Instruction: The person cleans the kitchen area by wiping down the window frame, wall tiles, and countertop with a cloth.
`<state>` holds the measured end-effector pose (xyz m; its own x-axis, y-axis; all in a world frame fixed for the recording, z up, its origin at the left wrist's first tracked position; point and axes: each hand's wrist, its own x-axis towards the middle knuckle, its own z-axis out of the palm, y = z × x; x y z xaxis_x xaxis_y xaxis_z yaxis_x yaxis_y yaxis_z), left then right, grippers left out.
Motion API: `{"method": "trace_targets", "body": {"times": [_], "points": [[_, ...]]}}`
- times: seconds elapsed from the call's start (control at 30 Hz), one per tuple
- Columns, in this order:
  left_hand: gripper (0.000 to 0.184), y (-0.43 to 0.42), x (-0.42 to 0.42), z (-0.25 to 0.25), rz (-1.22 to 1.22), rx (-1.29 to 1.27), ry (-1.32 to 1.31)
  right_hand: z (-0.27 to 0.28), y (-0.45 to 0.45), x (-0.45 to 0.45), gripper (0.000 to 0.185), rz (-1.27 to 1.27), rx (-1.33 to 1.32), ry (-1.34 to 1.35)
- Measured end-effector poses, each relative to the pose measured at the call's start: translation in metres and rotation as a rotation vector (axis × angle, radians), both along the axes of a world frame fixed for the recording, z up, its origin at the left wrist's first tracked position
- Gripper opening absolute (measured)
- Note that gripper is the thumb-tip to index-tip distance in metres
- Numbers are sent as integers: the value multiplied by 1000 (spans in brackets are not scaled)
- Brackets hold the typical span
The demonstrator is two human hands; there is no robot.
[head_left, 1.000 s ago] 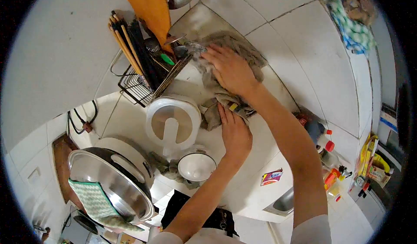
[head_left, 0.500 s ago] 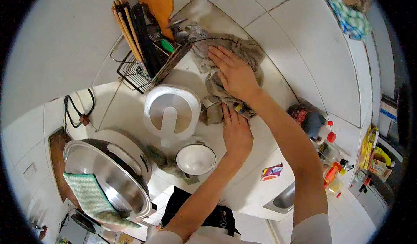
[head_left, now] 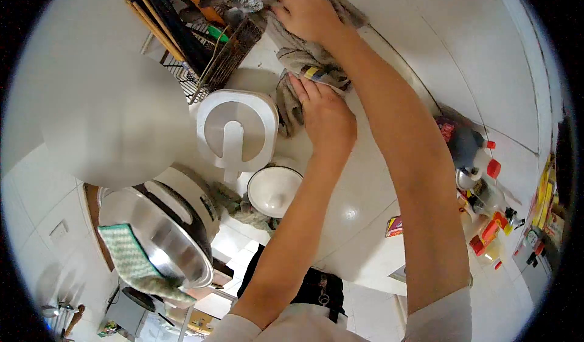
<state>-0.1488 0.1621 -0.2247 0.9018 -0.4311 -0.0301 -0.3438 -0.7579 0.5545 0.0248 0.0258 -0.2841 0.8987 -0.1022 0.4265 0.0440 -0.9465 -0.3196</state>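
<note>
A rumpled grey-brown cloth (head_left: 295, 57) with a yellow-and-dark label lies bunched along the back of the white counter. My right hand (head_left: 306, 12) rests on its far part, fingers stretched out and slightly apart, next to the utensil rack. Lower down, my left hand (head_left: 328, 114) presses the cloth's near end with extended fingers; its thumb is hidden. Left of that hand stands a white container (head_left: 266, 108) with a round greyish lid panel. Just below the container is a round white enamel piece (head_left: 267, 187) with a dark rim, partly covered by my left forearm.
A wire rack (head_left: 204, 77) holds chopsticks (head_left: 155, 22) and several ladles. A steel basin (head_left: 185, 244) with a green-striped cloth (head_left: 129, 251) sits lower left by a rice cooker (head_left: 204, 199). Bottles (head_left: 468, 147) line the right wall. A blurred pale surface (head_left: 121, 123) hangs at left.
Both hands have moved away from me along the counter, and the cloth has shifted with them towards the far corner beside the rack. The view has shifted too.
</note>
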Motion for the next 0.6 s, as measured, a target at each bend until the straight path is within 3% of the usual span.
{"method": "trace_targets", "body": {"times": [0.1, 0.23, 0.3, 0.43, 0.6], "points": [[49, 2, 0, 15, -68, 141, 49, 18, -10, -65, 52, -9, -43, 99], [46, 7, -19, 13, -238, 293, 7, 29, -11, -170, 56, -355, 176, 219], [46, 13, -41, 22, -339, 314, 41, 28, 5, -229, 57, -565, 41, 220], [48, 33, -103, 34, -468, 268, 52, 30, 68, -326, 64, -827, 193, 265], [49, 52, -109, 8, -583, 271, -59, 25, 84, -337, 68, -858, 148, 313]]}}
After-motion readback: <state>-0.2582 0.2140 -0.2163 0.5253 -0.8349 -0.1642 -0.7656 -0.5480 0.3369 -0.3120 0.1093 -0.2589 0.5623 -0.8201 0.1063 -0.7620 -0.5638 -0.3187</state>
